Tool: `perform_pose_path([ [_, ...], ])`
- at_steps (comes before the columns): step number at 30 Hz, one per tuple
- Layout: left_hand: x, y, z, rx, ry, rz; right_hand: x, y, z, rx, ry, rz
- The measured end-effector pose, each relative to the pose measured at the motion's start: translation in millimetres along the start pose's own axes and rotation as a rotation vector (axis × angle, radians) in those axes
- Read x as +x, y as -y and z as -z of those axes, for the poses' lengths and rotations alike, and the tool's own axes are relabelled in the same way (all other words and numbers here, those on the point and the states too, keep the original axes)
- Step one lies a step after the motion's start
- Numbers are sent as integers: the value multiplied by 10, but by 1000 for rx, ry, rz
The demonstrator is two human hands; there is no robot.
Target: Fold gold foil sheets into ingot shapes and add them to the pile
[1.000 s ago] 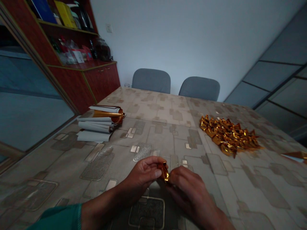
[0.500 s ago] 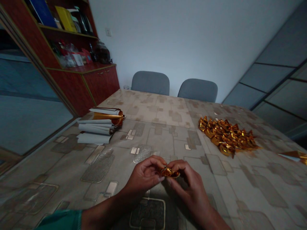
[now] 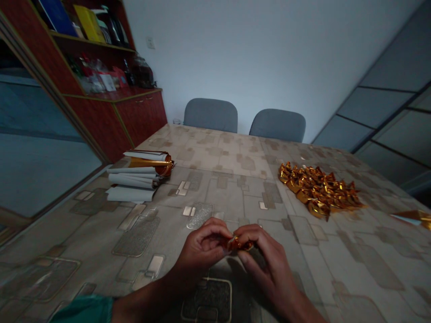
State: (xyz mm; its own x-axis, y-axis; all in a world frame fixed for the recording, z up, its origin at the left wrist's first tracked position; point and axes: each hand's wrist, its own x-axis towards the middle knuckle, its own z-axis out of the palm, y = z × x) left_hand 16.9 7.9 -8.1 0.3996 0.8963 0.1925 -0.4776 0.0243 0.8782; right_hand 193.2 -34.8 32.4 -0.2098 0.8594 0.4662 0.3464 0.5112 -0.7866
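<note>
Between the fingertips of both hands is a small shiny gold foil paper piece (image 3: 236, 243), folded and partly hidden by the fingers. My left hand (image 3: 206, 244) pinches its left end with thumb and index finger, the other fingers curled. My right hand (image 3: 264, 253) grips the right end between thumb and fingers. The piece is held just above the patterned tablecloth (image 3: 229, 179), near the table's front. Over to the right lies a cluster of folded gold foil pieces (image 3: 318, 188), set close together in rows.
Rolled or folded sheets, pale outside and gold inside (image 3: 141, 177), lie in a stack at the left. A single gold foil sheet (image 3: 412, 218) rests at the right edge. Two grey chairs (image 3: 210, 114) stand behind the table; a red wooden cabinet (image 3: 138, 112) is at back left.
The fingers have shifted slightly on the foil piece, and both thumbs sit a little differently. Less of the gold shows between the hands. Everything on the table lies as before.
</note>
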Motion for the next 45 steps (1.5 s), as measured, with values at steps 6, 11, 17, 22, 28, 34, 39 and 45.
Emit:
perform_pose_path([
  [6,-36,3,13,-1,-5,79,-9,11,-50,47,-55,-99],
  [11,-52,-13,-4,-43,-13,183,1,9,-69,30,-89,-96],
  [17,-95,-40,-16,-191,47,305,27,19,-62,-33,-123,-22],
  [22,-109,-36,-23,-297,82,380,31,46,-41,-65,-104,4],
  [28,-102,-86,-79,-349,5,459,23,49,-37,-55,-62,-27],
  [34,-112,-118,-97,-400,17,502,24,62,-43,-49,-44,-31],
  [39,-117,-80,-69,-427,46,502,11,58,-59,-44,-54,-24],
  [45,-89,-105,-62,-431,70,525,-10,50,-46,-38,-22,-14],
])
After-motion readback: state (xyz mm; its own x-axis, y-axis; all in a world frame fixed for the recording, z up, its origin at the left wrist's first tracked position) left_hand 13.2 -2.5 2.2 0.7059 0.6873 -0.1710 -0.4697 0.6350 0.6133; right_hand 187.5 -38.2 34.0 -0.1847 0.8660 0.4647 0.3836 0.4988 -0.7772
